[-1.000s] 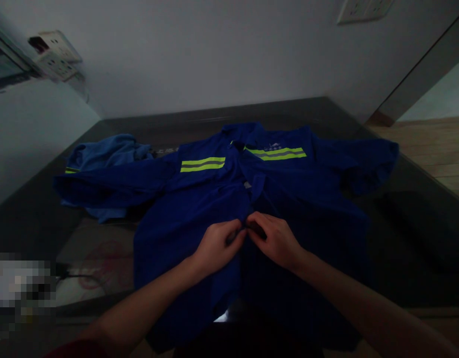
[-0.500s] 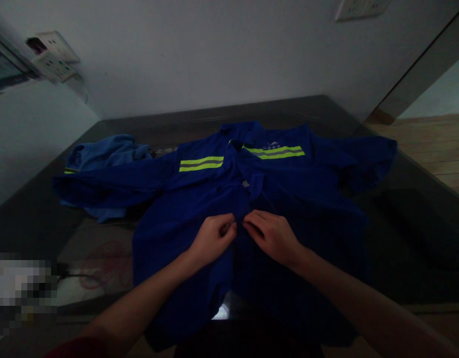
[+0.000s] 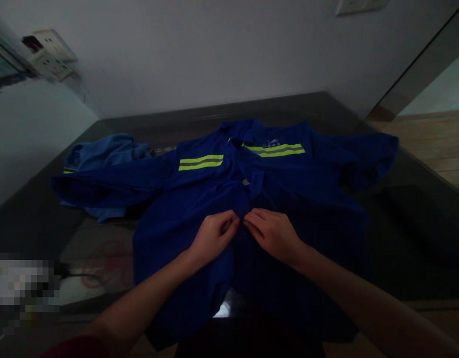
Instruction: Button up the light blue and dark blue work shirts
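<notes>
A dark blue work jacket (image 3: 177, 219) with yellow-green reflective stripes lies spread front-up, its collar away from me and its sleeves out to both sides. Its front is joined around mid-chest and parts toward the hem. At the middle of the front, my left hand (image 3: 215, 232) pinches the jacket's front edge. Close beside it, my right hand (image 3: 273, 229) pinches the facing edge, with only a narrow gap between the fingertips. Whatever fastener sits between the fingers is too dark and small to make out.
A lighter blue folded garment (image 3: 108, 151) lies partly under the jacket's left-hand sleeve. The dark table (image 3: 289, 107) meets a pale wall with sockets (image 3: 52, 54). A black flat object (image 3: 419, 219) rests at the right, and a pale bag with red print (image 3: 103, 263) at the left.
My left hand has shifted slightly right, closer to my right hand. The jacket lies almost as before.
</notes>
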`<state>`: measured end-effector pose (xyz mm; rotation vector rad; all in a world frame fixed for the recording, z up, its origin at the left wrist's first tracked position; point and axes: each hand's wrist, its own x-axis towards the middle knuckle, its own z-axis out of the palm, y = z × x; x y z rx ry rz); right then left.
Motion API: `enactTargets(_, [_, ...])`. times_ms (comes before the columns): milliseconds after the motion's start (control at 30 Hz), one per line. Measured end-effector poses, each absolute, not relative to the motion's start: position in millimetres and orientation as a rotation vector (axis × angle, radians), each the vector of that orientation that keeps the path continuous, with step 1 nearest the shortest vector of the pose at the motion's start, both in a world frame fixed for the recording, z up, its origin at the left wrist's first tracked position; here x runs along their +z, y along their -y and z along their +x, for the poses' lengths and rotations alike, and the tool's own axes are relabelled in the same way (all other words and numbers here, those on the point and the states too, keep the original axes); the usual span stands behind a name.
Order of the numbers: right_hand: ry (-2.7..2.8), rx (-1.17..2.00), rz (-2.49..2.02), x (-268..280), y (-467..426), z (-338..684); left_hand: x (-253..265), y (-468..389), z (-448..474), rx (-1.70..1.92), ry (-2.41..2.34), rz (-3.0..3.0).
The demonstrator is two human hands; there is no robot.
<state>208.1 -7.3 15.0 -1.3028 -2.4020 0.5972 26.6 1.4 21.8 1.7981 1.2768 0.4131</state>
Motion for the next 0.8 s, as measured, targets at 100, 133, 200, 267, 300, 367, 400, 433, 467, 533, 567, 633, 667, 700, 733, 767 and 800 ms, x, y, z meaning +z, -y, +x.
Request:
enactTargets(100, [2.475,0.413,-1.305,17.6,10.3,203.3,20.2,1.3,27.5,0.424,-1.252,1.981])
enactTargets(133, [2.478,0.375,-1.306,18.1,11.2,202.2,19.6,2.2,27.7,0.432,-1.241,2.035])
enactTargets(200, [2.464,0.351,-1.309,18.0,12.5,201.4,18.9,3.7,27.9,0.447,-1.217,2.105])
enactTargets(267, [2.424,0.388,-1.309,16.4,12.6,202.7,19.1,4.7,27.9,0.453,-1.192,2.131])
enactTargets(300, [2.396,0.423,-1.306,15.3,12.1,203.9,19.7,4.9,27.8,0.452,-1.184,2.137])
enactTargets(367, [2.331,0.511,-1.274,13.3,10.5,206.7,21.4,5.0,27.4,0.444,-1.188,2.144])
enactTargets(400, [2.296,0.555,-1.246,12.9,9.4,208.1,22.3,4.8,27.2,0.440,-1.196,2.145])
enactTargets(433, [2.262,0.590,-1.214,12.8,8.4,209.3,23.2,4.6,26.9,0.438,-1.203,2.144])
enactTargets(467, [2.236,0.613,-1.182,13.0,7.4,210.2,23.8,4.3,26.5,0.440,-1.205,2.143])
enactTargets(533, [2.226,0.635,-1.130,13.9,5.6,211.8,24.2,3.6,25.7,0.453,-1.191,2.135])
enactTargets(567, [2.239,0.633,-1.119,14.1,4.9,212.5,24.0,3.2,25.3,0.460,-1.177,2.122])
enactTargets(633, [2.278,0.626,-1.113,13.5,3.4,214.1,23.1,2.4,24.5,0.465,-1.154,2.049])
enactTargets(667, [2.283,0.625,-1.120,12.7,2.7,215.0,22.6,1.8,24.1,0.470,-1.156,1.987])
enactTargets(700, [2.276,0.627,-1.128,11.8,2.1,216.0,22.2,1.2,23.7,0.484,-1.171,1.916])
enactTargets(733, [2.259,0.630,-1.135,10.9,1.5,216.8,21.9,0.5,23.3,0.505,-1.193,1.845])
enactTargets(767, [2.237,0.633,-1.135,10.2,1.1,217.7,21.8,-0.2,22.9,0.529,-1.215,1.783])
enactTargets(800, [2.214,0.635,-1.131,9.8,0.8,218.4,21.9,-1.0,22.7,0.545,-1.227,1.741])
